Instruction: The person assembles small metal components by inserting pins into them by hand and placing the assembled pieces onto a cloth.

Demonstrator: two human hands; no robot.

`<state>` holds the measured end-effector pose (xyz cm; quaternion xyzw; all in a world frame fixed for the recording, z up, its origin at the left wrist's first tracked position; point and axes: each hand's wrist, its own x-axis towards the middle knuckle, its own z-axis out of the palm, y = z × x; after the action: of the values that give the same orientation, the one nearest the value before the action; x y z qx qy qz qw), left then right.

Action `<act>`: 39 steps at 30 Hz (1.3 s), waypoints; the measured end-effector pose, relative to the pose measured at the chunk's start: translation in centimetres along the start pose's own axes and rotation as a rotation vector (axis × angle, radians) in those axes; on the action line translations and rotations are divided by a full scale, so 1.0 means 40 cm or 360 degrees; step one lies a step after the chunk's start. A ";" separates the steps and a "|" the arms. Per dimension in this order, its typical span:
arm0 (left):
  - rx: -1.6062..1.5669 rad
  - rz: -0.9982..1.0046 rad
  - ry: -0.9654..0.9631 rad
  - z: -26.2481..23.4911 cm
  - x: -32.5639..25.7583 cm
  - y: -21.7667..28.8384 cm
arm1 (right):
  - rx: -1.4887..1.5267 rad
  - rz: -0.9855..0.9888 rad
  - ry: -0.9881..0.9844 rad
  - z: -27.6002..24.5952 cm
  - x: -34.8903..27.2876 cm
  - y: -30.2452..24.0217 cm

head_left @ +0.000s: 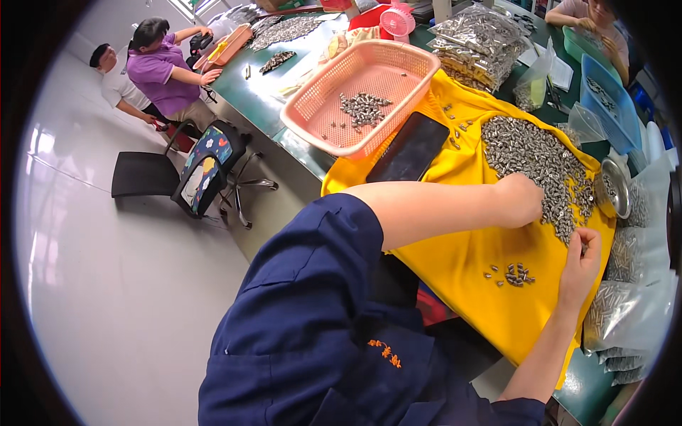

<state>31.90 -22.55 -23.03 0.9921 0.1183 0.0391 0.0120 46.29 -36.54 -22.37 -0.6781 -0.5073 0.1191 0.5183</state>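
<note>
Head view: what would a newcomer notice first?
The bright yellow cloth, right of centre, carrying a large heap of small metal parts. Next, the pink basket at upper centre, holding a smaller pile, with a black phone beside it. The left hand is at the heap's near edge.

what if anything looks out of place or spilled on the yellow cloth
A few stray metal pieces lie between the main heap and the black phone, apart from the rest, as if scattered. The phone beside them also seems slightly out of place.
</note>
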 end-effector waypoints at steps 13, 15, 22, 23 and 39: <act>0.0089 0.0063 -0.0058 -0.011 -0.006 0.013 | 0.0008 0.0030 -0.0040 0.000 -0.006 -0.006; 0.0059 0.0031 -0.0066 -0.008 -0.009 0.012 | 0.0008 0.0036 -0.0060 0.002 -0.006 -0.008; 0.0020 0.0085 0.0031 0.000 0.001 0.010 | 0.0000 0.0046 -0.0058 -0.004 -0.009 0.002; 0.0011 0.0092 0.0000 -0.005 0.003 0.012 | 0.0012 0.0049 -0.0069 -0.004 -0.009 0.003; -0.2858 -0.0473 0.0519 -0.017 0.018 0.010 | -0.0018 0.0062 -0.0084 -0.002 -0.009 -0.003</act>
<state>32.62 -22.75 -22.30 0.5674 0.1699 0.2534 0.7649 46.12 -36.89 -22.34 -0.6874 -0.5082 0.1441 0.4984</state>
